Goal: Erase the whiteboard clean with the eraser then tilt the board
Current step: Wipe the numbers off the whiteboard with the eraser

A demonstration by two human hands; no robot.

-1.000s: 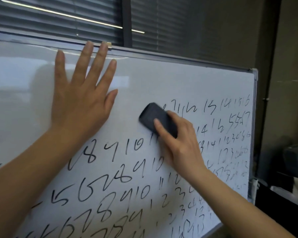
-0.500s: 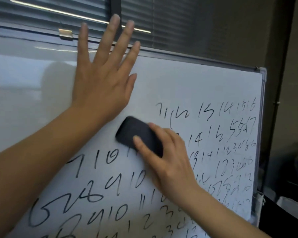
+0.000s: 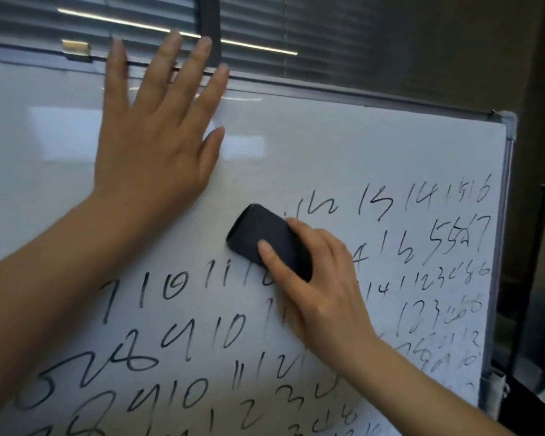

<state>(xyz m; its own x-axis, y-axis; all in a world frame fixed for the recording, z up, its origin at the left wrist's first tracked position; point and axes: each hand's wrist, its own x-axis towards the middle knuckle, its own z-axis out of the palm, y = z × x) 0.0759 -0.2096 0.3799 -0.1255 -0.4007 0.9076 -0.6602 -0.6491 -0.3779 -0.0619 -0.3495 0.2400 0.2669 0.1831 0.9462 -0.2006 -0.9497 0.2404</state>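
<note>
Left hand (image 3: 158,136): flat on the upper left of the whiteboard (image 3: 343,146), fingers straight and spread, tips reaching over the top frame; it holds nothing and appears to steady the panel. Clip (image 3: 75,49): small brass-coloured fitting on the top frame, just left of that hand. Cleared zone: the upper band of the board, under and around the left hand, shows no writing. Eraser (image 3: 265,239): dark, rounded, oblong, lying against the board near its middle, long axis running from upper left to lower right; its free end points toward the left hand, near it but apart. Right hand (image 3: 321,294): grips the eraser's lower-right end, thumb laid across its back, other fingers wrapped round the far edge. Handwritten numbers (image 3: 177,286): rows of black digits lying below the eraser and to its right as far as the right frame; a few digits touch its upper right edge. Judgement: wiping is well short of done; the remaining ink lies mainly down and rightward from the grip, on the right hand's own side, so that hand is the nearer one for the coming strokes; tilting not yet begun. Window blinds (image 3: 359,42): behind the board, upper background.
</note>
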